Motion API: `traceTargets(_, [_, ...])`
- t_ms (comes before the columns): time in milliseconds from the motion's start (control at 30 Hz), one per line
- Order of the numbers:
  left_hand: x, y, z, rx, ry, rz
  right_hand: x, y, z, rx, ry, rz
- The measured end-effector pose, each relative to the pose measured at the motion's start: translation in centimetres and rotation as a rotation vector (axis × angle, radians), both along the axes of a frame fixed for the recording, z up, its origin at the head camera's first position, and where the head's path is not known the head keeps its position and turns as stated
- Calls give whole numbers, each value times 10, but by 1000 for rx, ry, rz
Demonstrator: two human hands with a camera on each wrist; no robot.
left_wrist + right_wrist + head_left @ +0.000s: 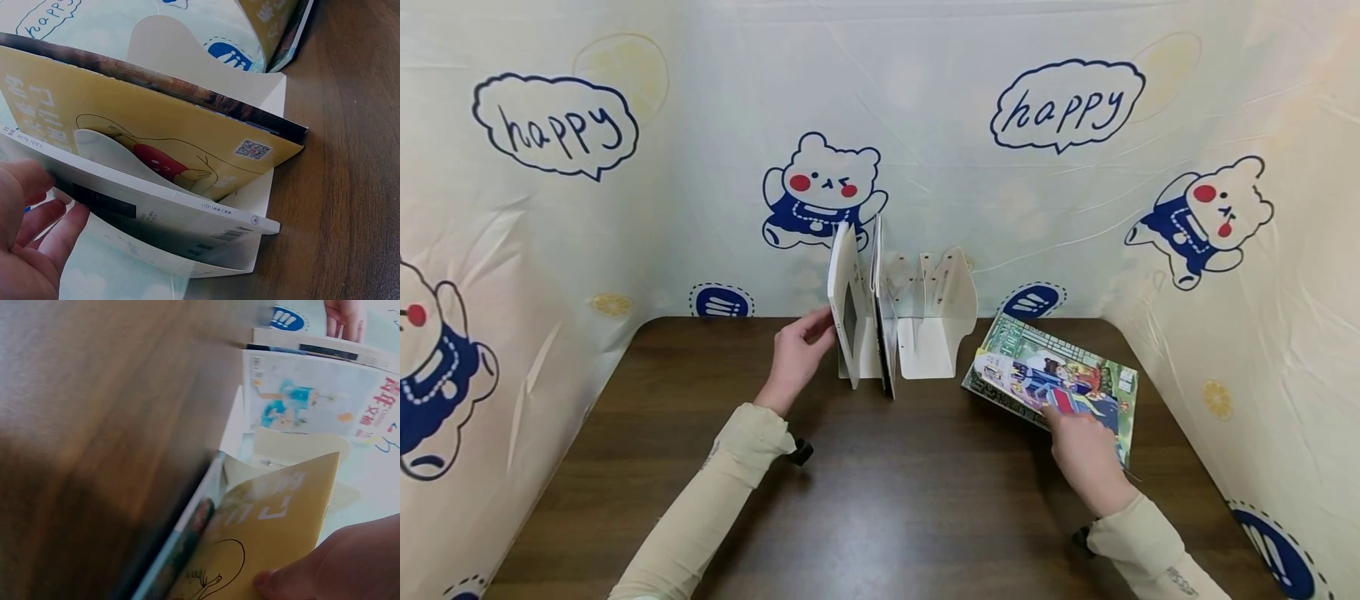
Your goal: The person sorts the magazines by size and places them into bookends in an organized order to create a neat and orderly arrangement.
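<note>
Brown tabletop [865,508] under left hand [797,354] and right hand [1092,462]; white rack [927,348] between them; colourful books [1067,375] pinched in right; white book [839,296] touched by relaxed left. Risk: weak right pinch could let colourful books slide apart; left nudge could tip white book.

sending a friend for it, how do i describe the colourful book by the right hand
On the dark brown table, find the white rack at the back. Look right, to the colourful book the right hand touches. Unlike the rack's upright books, its illustrated cover faces upward.
</note>
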State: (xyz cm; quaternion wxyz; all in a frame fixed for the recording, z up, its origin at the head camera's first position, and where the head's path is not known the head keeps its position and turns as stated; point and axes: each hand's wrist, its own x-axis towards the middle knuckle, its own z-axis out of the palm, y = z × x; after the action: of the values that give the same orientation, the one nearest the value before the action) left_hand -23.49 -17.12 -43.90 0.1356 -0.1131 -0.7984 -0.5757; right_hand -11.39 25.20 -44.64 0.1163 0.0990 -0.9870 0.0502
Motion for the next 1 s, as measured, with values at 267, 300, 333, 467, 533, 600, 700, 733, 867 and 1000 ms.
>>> traceTargets(267, [-1,1,-2,-5,7,11,6,4,19,-22,98,28])
traceTargets(300, [-1,1,-3,-7,9,14,7,4,22,-23,103,29])
traceTargets(333, [-2,1,-3,-9,11,18,8,4,25,-24,102,29])
traceTargets(467, [-3,1,-3,-18,15,27,12,2,36,-22,92,31])
traceTargets(533, [-2,1,-3,-18,15,23,14,1,40,-28,93,34])
traceTargets(600, [-2,1,-3,-13,15,21,16,-1,44,-36,100,41])
traceTargets(700, [-2,0,-3,0,16,14,19,-4,51,-46,108,56])
traceTargets(733, [-2,0,-3,4,17,13,19,-5,54,-51,112,63])
traceTargets(867, [-2,0,-3,8,21,7,22,-8,62,-79,124,85])
traceTargets(1000, [-2,1,-2,-2,19,17,23,-10,68,-110,117,100])
